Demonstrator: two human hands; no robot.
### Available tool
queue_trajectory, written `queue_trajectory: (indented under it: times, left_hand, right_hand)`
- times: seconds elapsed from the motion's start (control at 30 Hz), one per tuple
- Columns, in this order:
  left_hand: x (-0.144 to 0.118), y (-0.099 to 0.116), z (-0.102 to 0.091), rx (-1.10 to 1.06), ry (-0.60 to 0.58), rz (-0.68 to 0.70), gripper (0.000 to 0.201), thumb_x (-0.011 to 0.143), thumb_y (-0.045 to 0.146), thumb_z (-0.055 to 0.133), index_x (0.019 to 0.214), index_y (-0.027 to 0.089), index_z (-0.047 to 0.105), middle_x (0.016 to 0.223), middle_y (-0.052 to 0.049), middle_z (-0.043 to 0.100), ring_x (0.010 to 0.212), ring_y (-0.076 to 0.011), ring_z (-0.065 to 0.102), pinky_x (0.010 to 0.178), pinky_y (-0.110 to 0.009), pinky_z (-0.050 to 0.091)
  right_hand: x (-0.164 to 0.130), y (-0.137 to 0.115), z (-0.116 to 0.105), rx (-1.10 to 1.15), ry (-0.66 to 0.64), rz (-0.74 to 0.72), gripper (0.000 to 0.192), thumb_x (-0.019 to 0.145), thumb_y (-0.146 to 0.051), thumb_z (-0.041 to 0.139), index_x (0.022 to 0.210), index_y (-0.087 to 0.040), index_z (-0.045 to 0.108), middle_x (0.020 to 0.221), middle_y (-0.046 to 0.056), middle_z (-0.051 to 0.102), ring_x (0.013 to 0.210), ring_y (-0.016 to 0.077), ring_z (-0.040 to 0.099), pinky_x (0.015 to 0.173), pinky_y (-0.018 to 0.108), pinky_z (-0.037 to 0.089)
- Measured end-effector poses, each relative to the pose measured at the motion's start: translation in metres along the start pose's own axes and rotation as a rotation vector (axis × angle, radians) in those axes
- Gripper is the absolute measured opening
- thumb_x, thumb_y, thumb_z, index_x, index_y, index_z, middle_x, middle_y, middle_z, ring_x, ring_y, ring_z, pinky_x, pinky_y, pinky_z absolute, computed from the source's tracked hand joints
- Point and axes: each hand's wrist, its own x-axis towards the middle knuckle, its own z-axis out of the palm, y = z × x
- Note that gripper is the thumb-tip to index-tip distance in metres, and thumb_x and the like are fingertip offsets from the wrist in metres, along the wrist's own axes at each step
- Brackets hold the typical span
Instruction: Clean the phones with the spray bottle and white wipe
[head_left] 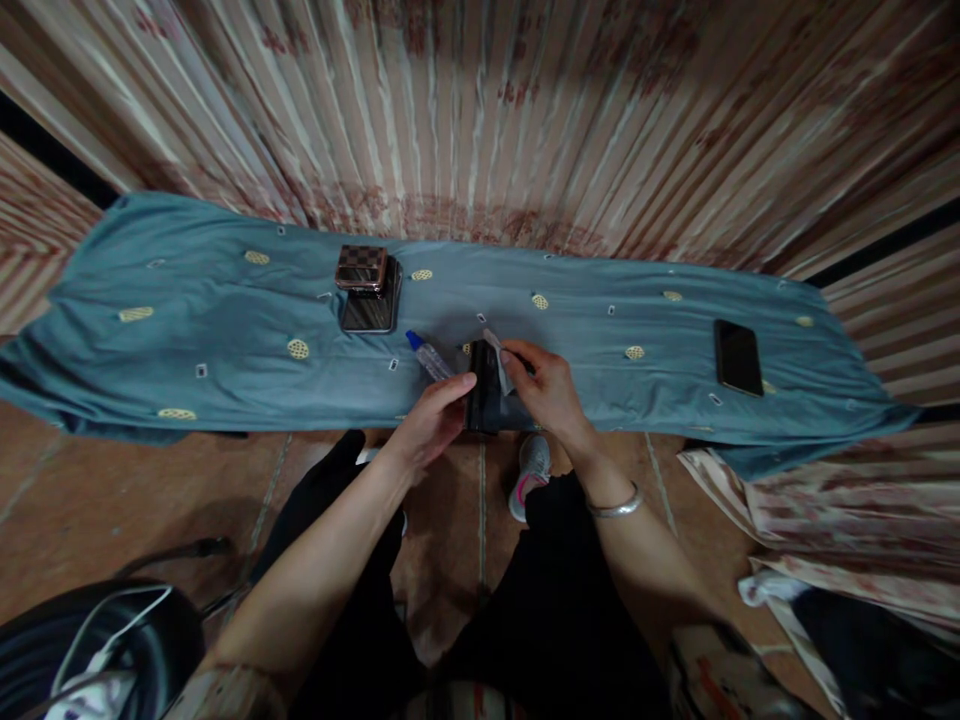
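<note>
My left hand (439, 413) grips a dark, glossy flat object (477, 400) near the front edge of the cloth-covered surface; its exact kind I cannot make out. My right hand (545, 388) is closed in a pinch on a thin pale wipe or cloth (495, 350), held right beside the dark object's right side. Whether the wipe touches it is hard to see. Just beyond my left fingers lies a clear bottle (431, 357) with a blue cap, pointing away to the left.
A brown checkered box-like item (361, 262) sits on a dark glossy case (371, 308) at the left. A black phone (738, 357) lies to the right on the teal cloth (585, 340). Pleated curtains (465, 130) hang behind. A black chair (165, 630) with white cables stands lower left.
</note>
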Motion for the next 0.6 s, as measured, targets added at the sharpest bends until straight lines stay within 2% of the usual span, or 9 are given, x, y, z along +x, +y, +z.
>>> queue_trajectory:
  times: [0.07, 0.27, 0.43, 0.6]
  left_hand:
    - [0.001, 0.000, 0.000, 0.006, -0.001, 0.009, 0.034, 0.066, 0.043, 0.094, 0.078, 0.014, 0.081, 0.088, -0.009, 0.083, 0.099, -0.0295, 0.078, 0.093, -0.038, 0.060]
    - [0.005, -0.004, -0.002, -0.005, 0.006, 0.049, 0.035, 0.066, 0.041, 0.094, 0.083, 0.013, 0.081, 0.095, -0.011, 0.083, 0.105, -0.0313, 0.078, 0.097, -0.041, 0.059]
    - [0.007, -0.002, -0.006, 0.017, 0.015, 0.115, 0.040, 0.062, 0.045, 0.097, 0.084, 0.015, 0.082, 0.102, -0.011, 0.084, 0.109, -0.0311, 0.077, 0.098, -0.040, 0.059]
    - [0.011, 0.000, -0.011, 0.012, 0.044, 0.166, 0.038, 0.065, 0.042, 0.096, 0.087, 0.015, 0.082, 0.100, -0.010, 0.084, 0.109, -0.0311, 0.077, 0.098, -0.040, 0.059]
  right_hand:
    - [-0.001, -0.002, 0.002, -0.006, 0.011, 0.042, 0.031, 0.101, -0.037, 0.054, 0.109, -0.023, 0.081, 0.094, 0.003, 0.082, 0.084, 0.0214, 0.075, 0.078, 0.030, 0.054]
    - [-0.005, -0.013, 0.007, -0.123, 0.043, 0.093, 0.030, 0.102, -0.033, 0.053, 0.107, -0.023, 0.081, 0.096, 0.005, 0.084, 0.087, 0.0233, 0.077, 0.077, 0.030, 0.053]
    - [-0.009, -0.023, 0.005, -0.221, -0.032, 0.081, 0.031, 0.104, -0.030, 0.050, 0.104, -0.022, 0.080, 0.095, 0.008, 0.083, 0.087, 0.0237, 0.077, 0.076, 0.030, 0.050]
    - [-0.011, -0.033, 0.000, -0.353, -0.159, 0.051, 0.033, 0.107, -0.029, 0.047, 0.098, -0.020, 0.078, 0.087, 0.008, 0.080, 0.081, 0.0218, 0.074, 0.073, 0.028, 0.046]
